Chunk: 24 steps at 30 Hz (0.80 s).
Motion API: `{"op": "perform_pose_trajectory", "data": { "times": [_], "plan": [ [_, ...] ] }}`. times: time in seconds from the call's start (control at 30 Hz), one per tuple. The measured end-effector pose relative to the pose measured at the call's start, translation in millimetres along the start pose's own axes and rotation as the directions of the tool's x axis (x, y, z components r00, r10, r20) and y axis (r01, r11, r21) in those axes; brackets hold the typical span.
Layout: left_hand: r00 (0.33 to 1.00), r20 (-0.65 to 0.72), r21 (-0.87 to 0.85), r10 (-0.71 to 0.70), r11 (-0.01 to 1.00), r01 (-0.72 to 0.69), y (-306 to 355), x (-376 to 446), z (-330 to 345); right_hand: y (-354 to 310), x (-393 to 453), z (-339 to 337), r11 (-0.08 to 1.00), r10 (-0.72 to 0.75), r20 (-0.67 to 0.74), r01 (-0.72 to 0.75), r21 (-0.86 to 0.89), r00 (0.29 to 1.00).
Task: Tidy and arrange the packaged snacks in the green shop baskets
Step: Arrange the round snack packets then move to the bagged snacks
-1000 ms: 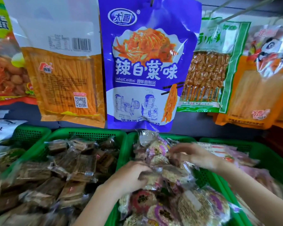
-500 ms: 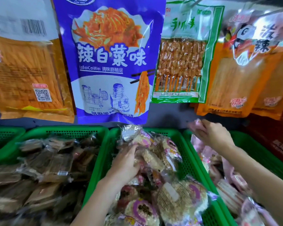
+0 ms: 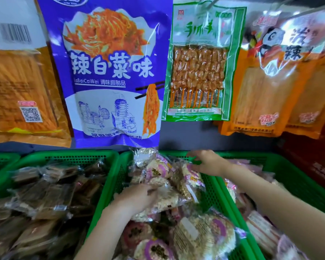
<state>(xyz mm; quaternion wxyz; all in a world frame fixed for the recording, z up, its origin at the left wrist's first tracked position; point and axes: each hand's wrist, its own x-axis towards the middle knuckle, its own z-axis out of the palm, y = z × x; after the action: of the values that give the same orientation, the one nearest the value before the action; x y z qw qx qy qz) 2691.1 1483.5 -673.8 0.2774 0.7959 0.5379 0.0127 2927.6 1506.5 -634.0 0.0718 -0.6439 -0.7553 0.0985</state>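
left hand (image 3: 137, 197) is curled onto the round cake packs (image 3: 165, 184) piled in the middle green basket (image 3: 210, 192), looks like bracing the heap, while the right hand (image 3: 207, 163) reaches over its far rim with fingers spread, grasping nothing I can make out, brown packs (image 3: 45, 192) sitting in the next basket left
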Motion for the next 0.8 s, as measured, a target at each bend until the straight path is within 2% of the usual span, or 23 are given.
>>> {"op": "perform_pose_trajectory", "data": {
  "times": [0.1, 0.27, 0.33, 0.43, 0.5, 0.6, 0.63, 0.7, 0.8],
  "plan": [
    [0.998, 0.052, -0.075, -0.036, 0.996, 0.040, -4, 0, -1, -33, 48, 23, 0.996, -0.063, 0.119, 0.055, 0.074, 0.991],
    [0.999, 0.038, -0.057, -0.022, 0.998, 0.025, -4, 7, 2, -47, 79, 46, 0.998, 0.060, 0.226, -0.057, -0.018, 0.972],
    [0.998, 0.057, -0.019, 0.002, 1.000, -0.001, 1, 6, 0, -48, 69, 51, 0.999, 0.034, 0.228, -0.032, -0.013, 0.973],
    [0.995, 0.091, 0.021, 0.045, 0.999, -0.047, -1, 5, -2, -45, 42, 51, 0.990, -0.076, -0.027, 0.078, 0.115, 0.997],
    [0.993, 0.102, 0.019, 0.053, 0.998, -0.055, -2, 6, -4, -42, 23, 36, 0.965, -0.042, -0.173, 0.085, 0.249, 0.984],
    [0.995, 0.094, 0.006, 0.040, 0.999, -0.041, -3, 5, -4, -27, 2, -1, 0.951, 0.092, -0.491, 0.070, 0.302, 0.866],
    [0.996, 0.087, 0.002, 0.033, 0.999, -0.033, -5, 5, -3, -20, -3, -12, 0.950, 0.120, -0.548, 0.065, 0.307, 0.828],
    [0.997, 0.074, -0.005, 0.015, 1.000, -0.015, -7, 6, -3, -9, -13, -26, 0.956, 0.137, -0.587, 0.049, 0.290, 0.798],
    [0.996, 0.080, 0.013, -0.027, 1.000, 0.026, -5, 6, -3, -1, -26, -33, 0.962, 0.169, -0.577, -0.006, 0.273, 0.799]
  ]
}}
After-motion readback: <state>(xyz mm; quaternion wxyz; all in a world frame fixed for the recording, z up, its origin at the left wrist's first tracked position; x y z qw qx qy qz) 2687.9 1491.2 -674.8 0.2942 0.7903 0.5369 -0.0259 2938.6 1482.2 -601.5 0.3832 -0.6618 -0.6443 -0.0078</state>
